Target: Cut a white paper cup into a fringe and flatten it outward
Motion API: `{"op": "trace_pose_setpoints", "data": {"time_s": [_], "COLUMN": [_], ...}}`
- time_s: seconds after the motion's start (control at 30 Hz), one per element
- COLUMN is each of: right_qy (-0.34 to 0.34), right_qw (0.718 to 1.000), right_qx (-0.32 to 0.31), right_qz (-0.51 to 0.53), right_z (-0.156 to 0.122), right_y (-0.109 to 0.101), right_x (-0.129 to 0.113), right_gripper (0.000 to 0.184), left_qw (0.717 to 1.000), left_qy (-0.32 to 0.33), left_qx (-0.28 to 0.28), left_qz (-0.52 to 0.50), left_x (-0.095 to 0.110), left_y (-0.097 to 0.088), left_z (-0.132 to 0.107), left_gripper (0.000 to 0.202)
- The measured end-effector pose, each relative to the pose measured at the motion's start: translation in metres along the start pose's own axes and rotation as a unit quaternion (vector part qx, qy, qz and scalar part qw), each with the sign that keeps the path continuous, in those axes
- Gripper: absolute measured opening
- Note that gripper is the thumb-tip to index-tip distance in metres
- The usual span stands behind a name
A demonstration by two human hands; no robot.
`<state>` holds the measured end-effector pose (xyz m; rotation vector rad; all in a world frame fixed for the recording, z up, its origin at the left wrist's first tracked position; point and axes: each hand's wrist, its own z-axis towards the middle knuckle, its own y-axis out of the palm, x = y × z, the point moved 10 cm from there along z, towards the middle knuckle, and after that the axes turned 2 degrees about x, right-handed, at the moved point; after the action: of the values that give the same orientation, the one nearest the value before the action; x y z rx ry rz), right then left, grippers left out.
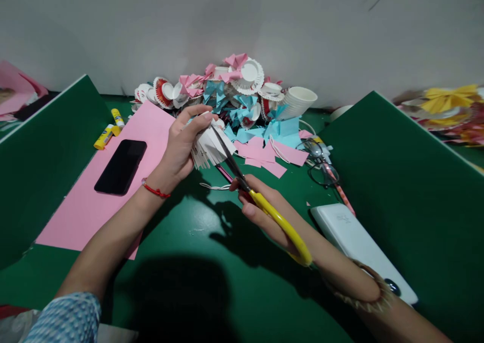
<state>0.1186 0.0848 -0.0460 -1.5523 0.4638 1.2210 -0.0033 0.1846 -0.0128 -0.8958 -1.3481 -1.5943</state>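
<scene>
My left hand [181, 144] pinches a white paper cup [212, 144] whose side is cut into a fringe of strips. In my right hand [266, 209] is a pair of scissors [283, 227] with yellow handles. Its dark blades point up and left, and their tips lie against the cup's side. Both hands are held above the green table [196, 222]. The cup's base is partly covered by my left fingers.
Pink paper [81, 209] bears a black phone [121, 166] beside yellow glue sticks [104, 137]. Paper cups [298, 101], cut-cup crafts [247, 75] and pink scraps [257, 150] lie behind. Eyeglasses [324, 174] and a white device [355, 242] are right, between green partitions [408, 191].
</scene>
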Motion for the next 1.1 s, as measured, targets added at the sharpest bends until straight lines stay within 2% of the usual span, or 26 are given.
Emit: {"op": "trace_pose_setpoints", "data": {"time_s": [0.57,0.8,1.1], "right_qy": [-0.004,0.003,0.005], "right_qw": [1.0,1.0,1.0], "right_qx": [0.01,0.016,0.028], "right_qz": [-0.008,-0.01,-0.003], "right_z": [0.0003,0.0017,0.0002], "right_y": [-0.0025,-0.0042,-0.0078], "right_x": [-0.0021,-0.005,-0.0077], "right_gripper": [0.049,0.054,0.056], "left_qw": [1.0,0.999,0.999], "left_qy": [-0.003,0.012,0.032], "left_qx": [0.006,0.001,0.022], "left_qz": [-0.023,-0.03,-0.027], "left_x": [-0.0016,0.0003,-0.0002], "left_y": [-0.0009,0.0015,-0.0011], "left_z": [-0.0009,-0.0023,-0.0027], "left_gripper": [0.022,0.021,0.035]}}
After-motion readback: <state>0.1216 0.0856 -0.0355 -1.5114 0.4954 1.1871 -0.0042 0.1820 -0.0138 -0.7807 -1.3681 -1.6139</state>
